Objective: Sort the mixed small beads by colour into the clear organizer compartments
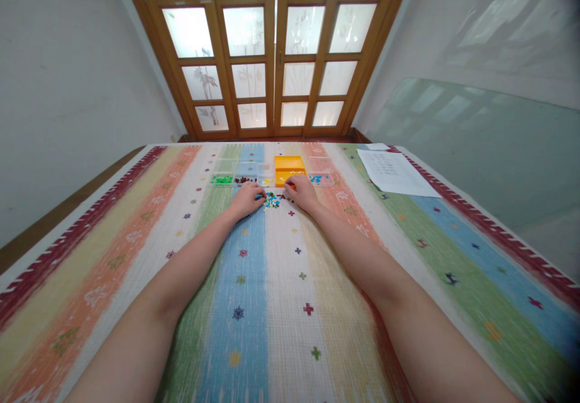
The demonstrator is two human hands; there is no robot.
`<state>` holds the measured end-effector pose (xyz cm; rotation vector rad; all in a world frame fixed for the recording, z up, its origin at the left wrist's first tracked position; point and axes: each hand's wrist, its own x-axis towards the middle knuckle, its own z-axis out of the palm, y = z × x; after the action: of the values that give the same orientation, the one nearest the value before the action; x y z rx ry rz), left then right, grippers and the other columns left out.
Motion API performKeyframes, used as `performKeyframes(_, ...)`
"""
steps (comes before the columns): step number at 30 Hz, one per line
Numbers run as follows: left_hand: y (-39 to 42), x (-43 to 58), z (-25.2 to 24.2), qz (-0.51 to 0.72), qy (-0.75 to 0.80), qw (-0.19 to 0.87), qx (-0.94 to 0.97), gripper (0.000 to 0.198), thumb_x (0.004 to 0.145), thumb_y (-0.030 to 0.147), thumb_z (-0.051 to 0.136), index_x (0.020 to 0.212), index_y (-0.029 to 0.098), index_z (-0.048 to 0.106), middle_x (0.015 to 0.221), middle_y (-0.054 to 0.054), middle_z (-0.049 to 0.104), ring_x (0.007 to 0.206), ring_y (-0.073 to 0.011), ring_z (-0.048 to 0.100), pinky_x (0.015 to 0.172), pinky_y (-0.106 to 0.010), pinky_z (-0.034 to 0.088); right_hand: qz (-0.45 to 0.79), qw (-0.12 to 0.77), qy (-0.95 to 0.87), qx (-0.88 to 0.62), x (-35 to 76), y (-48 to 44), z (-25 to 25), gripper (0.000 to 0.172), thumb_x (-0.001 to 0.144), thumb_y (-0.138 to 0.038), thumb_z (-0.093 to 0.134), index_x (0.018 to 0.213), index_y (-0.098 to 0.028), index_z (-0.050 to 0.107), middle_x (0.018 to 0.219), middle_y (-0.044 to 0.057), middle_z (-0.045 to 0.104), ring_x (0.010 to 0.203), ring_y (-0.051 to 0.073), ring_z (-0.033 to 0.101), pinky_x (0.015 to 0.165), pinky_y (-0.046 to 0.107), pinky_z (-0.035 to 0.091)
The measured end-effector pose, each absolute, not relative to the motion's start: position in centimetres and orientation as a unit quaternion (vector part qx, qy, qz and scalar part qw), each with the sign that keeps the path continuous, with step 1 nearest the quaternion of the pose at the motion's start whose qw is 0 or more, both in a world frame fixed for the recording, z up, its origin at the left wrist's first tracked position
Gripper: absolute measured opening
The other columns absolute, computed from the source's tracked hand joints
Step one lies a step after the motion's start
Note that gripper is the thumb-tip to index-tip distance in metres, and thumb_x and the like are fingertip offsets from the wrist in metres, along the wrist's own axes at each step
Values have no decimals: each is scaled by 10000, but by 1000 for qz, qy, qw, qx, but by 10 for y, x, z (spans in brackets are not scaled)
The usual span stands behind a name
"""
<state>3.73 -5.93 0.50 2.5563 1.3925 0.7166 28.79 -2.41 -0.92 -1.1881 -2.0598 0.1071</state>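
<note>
A loose pile of small blue, green, yellow and dark pieces [272, 200] lies on the striped tablecloth between my hands. My left hand [247, 200] rests at the pile's left side, its fingers curled and closed, with bits of blue at the fingertips. On the right, my right hand [302, 191] is bent inward in front of an orange box [290, 162], fingertips drawn together. Whatever either hand pinches is too small to make out. Just beyond my left hand stand clear boxes holding green pieces [222, 180], dark red pieces [246, 180] and a few yellow pieces [266, 181].
Right of the orange box, another clear box holds blue and red pieces [319, 179]. A printed paper sheet [396, 172] lies toward the right edge of the tablecloth [290, 330]. Beyond the table is a wooden glazed door [274, 58]; a glass panel [489, 149] leans at the right wall.
</note>
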Motion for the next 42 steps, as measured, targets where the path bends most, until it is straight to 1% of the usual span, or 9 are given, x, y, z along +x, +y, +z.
performKeyframes(7, -59, 39, 5, 255, 475, 76, 839, 151, 889, 232, 601, 910, 206, 748, 1010, -76, 709, 1035, -252, 599, 992, -411, 461, 41, 362, -805, -468, 288, -23, -10, 139, 946, -222, 599, 847, -201, 694, 898, 68, 693, 895, 228, 566, 823, 341, 404)
performKeyframes(14, -50, 31, 0, 362, 504, 179, 763, 132, 900, 265, 575, 935, 204, 686, 916, -32, 714, 824, -187, 621, 800, -328, 504, 50, 358, -806, -469, 288, -24, -8, 144, 945, -233, 593, 861, -204, 705, 902, 69, 693, 890, 229, 571, 815, 344, 414)
performKeyframes(20, -38, 18, -5, 458, 534, 225, 673, 117, 833, 235, 605, 932, 192, 650, 858, -14, 685, 761, -160, 606, 765, -298, 507, 45, 354, -808, -468, 288, -24, -8, 143, 939, -236, 590, 867, -201, 709, 891, 68, 691, 871, 223, 569, 799, 341, 419)
performKeyframes(25, -26, 5, -10, 516, 553, 263, 599, 142, 832, 228, 596, 948, 184, 667, 921, -43, 712, 816, -166, 639, 789, -301, 531, 51, 357, -807, -468, 288, -24, -9, 153, 944, -233, 584, 857, -199, 705, 899, 70, 697, 877, 223, 575, 800, 341, 419)
performKeyframes(28, -21, -1, -12, 556, 562, 269, 549, 182, 847, 238, 601, 997, 176, 682, 946, -56, 717, 844, -169, 653, 764, -287, 543, 53, 364, -807, -462, 288, -24, -10, 151, 944, -227, 585, 856, -195, 703, 895, 69, 695, 873, 223, 572, 796, 341, 415)
performKeyframes(32, -18, -7, -13, 596, 553, 292, 503, 235, 859, 242, 605, 1049, 152, 711, 971, -69, 734, 775, -145, 642, 712, -261, 541, 58, 360, -808, -462, 289, -23, -10, 150, 944, -227, 586, 852, -201, 702, 896, 66, 697, 885, 225, 574, 810, 342, 411)
performKeyframes(36, -18, -9, -12, 591, 551, 340, 481, 321, 868, 226, 604, 1157, 133, 708, 1051, -86, 755, 666, -102, 602, 673, -240, 533, 60, 359, -809, -462, 288, -24, -9, 152, 949, -230, 585, 854, -204, 701, 904, 67, 700, 893, 226, 577, 810, 338, 410)
performKeyframes(39, -17, -9, -12, 578, 556, 358, 477, 392, 875, 206, 594, 1253, 140, 672, 1152, -102, 747, 647, -85, 596, 676, -236, 537, 62, 360, -809, -460, 288, -25, -8, 155, 952, -228, 581, 859, -207, 703, 913, 68, 702, 898, 226, 578, 816, 339, 413)
performKeyframes(42, -16, -9, -14, 571, 560, 348, 489, 406, 877, 193, 583, 1273, 156, 663, 1177, -97, 738, 643, -87, 600, 692, -247, 539, 65, 359, -809, -461, 288, -27, -7, 156, 954, -228, 580, 865, -207, 705, 914, 69, 702, 897, 228, 578, 813, 344, 416)
